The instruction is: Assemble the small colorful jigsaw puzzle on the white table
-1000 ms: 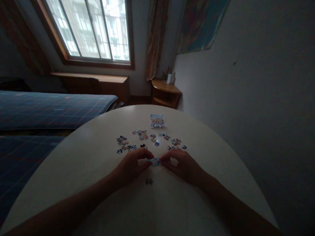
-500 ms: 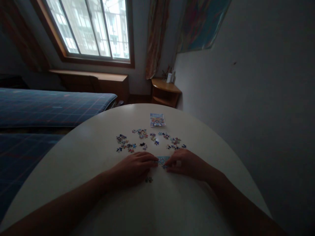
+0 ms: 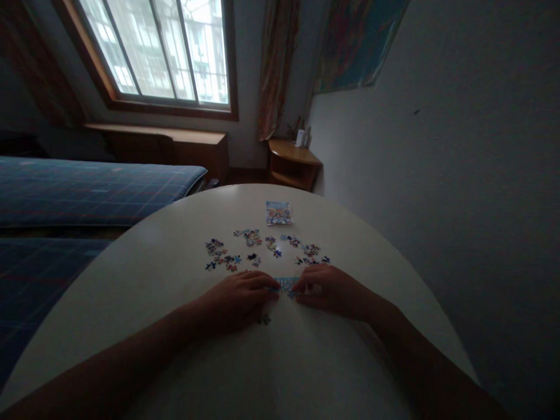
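Note:
A joined, light-blue strip of jigsaw puzzle (image 3: pixel 286 283) lies flat on the white table between my hands. My left hand (image 3: pixel 247 294) rests at its left end, thumb and fingers closed on that edge. At the right end, my right hand (image 3: pixel 324 290) has thumb and index finger pinched on a small puzzle piece (image 3: pixel 291 295) at the strip's lower edge. The fingers partly hide both the piece and the strip's ends. Close under my left hand lie a few loose puzzle pieces (image 3: pixel 265 319).
Beyond my hands, loose jigsaw pieces are spread in clusters at the left (image 3: pixel 215 247), middle (image 3: pixel 252 237) and right (image 3: pixel 311 251). A printed picture sheet (image 3: pixel 279 213) lies farther back on the round white table (image 3: pixel 166 245). A plaid mattress (image 3: pixel 96 192) stands left of it, a wall (image 3: pixel 459 204) right.
The right fingers have shifted very slightly at the strip's lower edge. Both hands otherwise stay in place; the whole view has moved a touch.

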`<move>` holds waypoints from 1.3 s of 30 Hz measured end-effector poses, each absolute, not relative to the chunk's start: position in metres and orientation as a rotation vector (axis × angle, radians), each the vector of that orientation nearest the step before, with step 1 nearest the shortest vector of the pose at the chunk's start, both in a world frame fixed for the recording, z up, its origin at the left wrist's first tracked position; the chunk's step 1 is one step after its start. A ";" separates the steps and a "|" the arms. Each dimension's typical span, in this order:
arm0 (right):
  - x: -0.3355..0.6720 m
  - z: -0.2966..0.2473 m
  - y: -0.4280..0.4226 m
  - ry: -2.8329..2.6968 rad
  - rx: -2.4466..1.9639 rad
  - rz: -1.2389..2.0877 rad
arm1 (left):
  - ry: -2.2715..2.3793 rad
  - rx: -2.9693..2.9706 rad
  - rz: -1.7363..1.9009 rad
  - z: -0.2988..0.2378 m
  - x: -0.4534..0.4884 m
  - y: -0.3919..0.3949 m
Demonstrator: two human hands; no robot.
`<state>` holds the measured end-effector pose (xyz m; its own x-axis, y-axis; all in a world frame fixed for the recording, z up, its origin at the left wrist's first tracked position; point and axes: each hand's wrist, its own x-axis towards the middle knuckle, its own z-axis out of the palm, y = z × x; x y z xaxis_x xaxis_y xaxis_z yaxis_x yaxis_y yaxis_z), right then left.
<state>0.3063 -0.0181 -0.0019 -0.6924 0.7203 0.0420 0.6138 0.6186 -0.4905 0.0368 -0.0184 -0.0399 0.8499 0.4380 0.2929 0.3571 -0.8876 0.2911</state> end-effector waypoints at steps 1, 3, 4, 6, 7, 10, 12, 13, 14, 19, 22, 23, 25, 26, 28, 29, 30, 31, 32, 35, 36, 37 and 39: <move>0.307 -0.002 -0.018 -2.613 -1.085 0.658 | 0.608 2.796 0.523 -0.039 0.037 -0.019; 0.307 -0.002 -0.018 -2.618 -1.090 0.649 | 0.604 2.786 0.525 -0.039 0.037 -0.019; 0.307 -0.002 -0.018 -2.617 -1.104 0.640 | 0.606 2.782 0.522 -0.039 0.037 -0.019; 0.306 -0.001 -0.018 -2.615 -1.136 0.629 | 0.612 2.784 0.515 -0.039 0.037 -0.019; 0.306 0.000 -0.018 -2.613 -1.145 0.627 | 0.617 2.791 0.509 -0.040 0.036 -0.019; 0.305 0.001 -0.019 -2.609 -1.153 0.610 | 0.624 2.818 0.477 -0.042 0.036 -0.018; 0.305 0.002 -0.019 -2.609 -1.147 0.603 | 0.626 2.823 0.463 -0.043 0.036 -0.017; 0.305 0.002 -0.018 -2.612 -1.145 0.606 | 0.628 2.820 0.464 -0.043 0.036 -0.017; 0.306 0.002 -0.018 -2.618 -1.142 0.611 | 0.629 2.817 0.466 -0.043 0.036 -0.017; 0.309 0.003 -0.018 -2.644 -1.125 0.652 | 0.636 2.812 0.480 -0.040 0.036 -0.019; 0.310 0.004 -0.019 -2.642 -1.149 0.678 | 0.631 2.818 0.465 -0.040 0.037 -0.019; 0.311 0.004 -0.019 -2.640 -1.167 0.680 | 0.627 2.824 0.467 -0.040 0.037 -0.018; 0.311 0.003 -0.018 -2.634 -1.197 0.669 | 0.627 2.825 0.477 -0.040 0.037 -0.018; 0.311 0.002 -0.018 -2.630 -1.206 0.656 | 0.628 2.821 0.482 -0.040 0.037 -0.018; 0.310 0.000 -0.018 -2.623 -1.220 0.627 | 0.624 2.815 0.489 -0.041 0.037 -0.018; 0.310 -0.001 -0.018 -2.621 -1.227 0.618 | 0.626 2.816 0.491 -0.041 0.037 -0.018; 0.309 -0.002 -0.018 -2.619 -1.234 0.612 | 0.631 2.818 0.487 -0.041 0.037 -0.018; 0.308 -0.003 -0.018 -2.619 -1.238 0.614 | 0.634 2.822 0.487 -0.042 0.037 -0.018; 0.307 -0.003 -0.018 -2.621 -1.238 0.622 | 0.636 2.826 0.489 -0.042 0.037 -0.018; 0.304 -0.003 -0.019 -2.624 -1.222 0.660 | 0.624 2.832 0.511 -0.043 0.037 -0.018; 0.303 -0.003 -0.019 -2.620 -1.214 0.663 | 0.619 2.833 0.518 -0.042 0.037 -0.018; 0.302 -0.004 -0.019 -2.612 -1.209 0.657 | 0.616 2.835 0.521 -0.042 0.037 -0.019; 0.300 -0.005 -0.020 -2.593 -1.212 0.628 | 0.617 2.837 0.520 -0.040 0.038 -0.019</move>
<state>0.3002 -0.0198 -0.0049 -0.6396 0.7686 0.0106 0.6787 0.5711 -0.4617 0.0379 -0.0190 -0.0404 0.8517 0.4323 0.2961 0.3652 -0.8950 0.2563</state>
